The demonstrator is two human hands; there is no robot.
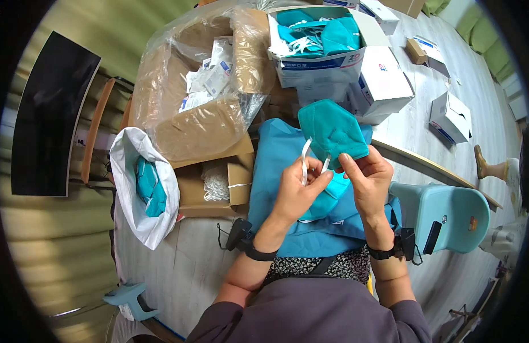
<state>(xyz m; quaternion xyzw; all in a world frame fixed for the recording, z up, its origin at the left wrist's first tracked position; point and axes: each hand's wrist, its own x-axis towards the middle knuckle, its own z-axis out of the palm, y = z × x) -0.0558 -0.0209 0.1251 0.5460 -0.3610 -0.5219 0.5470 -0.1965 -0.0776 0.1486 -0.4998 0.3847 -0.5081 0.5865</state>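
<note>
pale wood-grain table (424, 123), white cartons (384, 80), cardboard box (216, 183), blue cloth (276, 171), white bag (133, 171)

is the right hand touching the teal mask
Touching: the head view shows the right hand pinching the lower edge of the teal mask between thumb and fingers.

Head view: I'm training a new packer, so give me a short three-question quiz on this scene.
1. True or false: the right hand pinches the lower edge of the teal mask.
2. What does the left hand grip? A) white strap B) cardboard box C) plastic bag
3. What fills the open white box at the top?

Key: 1 true; 2 A; 3 teal masks with white straps.
</note>
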